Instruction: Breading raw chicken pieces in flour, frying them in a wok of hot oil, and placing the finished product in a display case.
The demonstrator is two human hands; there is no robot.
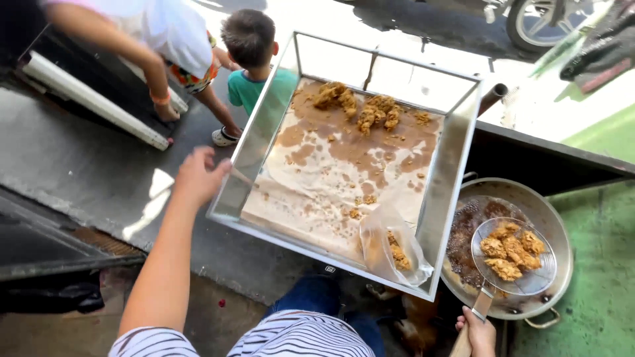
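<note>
My left hand (196, 177) reaches out to the left side of a glass display case (450, 165), fingers curled around a thin stick or handle at the glass. My right hand (477, 334) grips the handle of a wire skimmer (522, 264) that holds several golden fried pieces (510, 251) above a wok of dark oil (549, 218). Inside the case, oil-stained paper (317, 185) carries more fried pieces (360, 106) at the far end and a clear plastic bag (393, 248) with some pieces at the near corner.
A child in a green shirt (254, 63) and another person bending over (165, 39) stand beyond the case on the pavement. A white pipe (92, 99) lies at the left. A motorbike wheel (539, 20) is at the top right. Green floor (595, 284) lies right of the wok.
</note>
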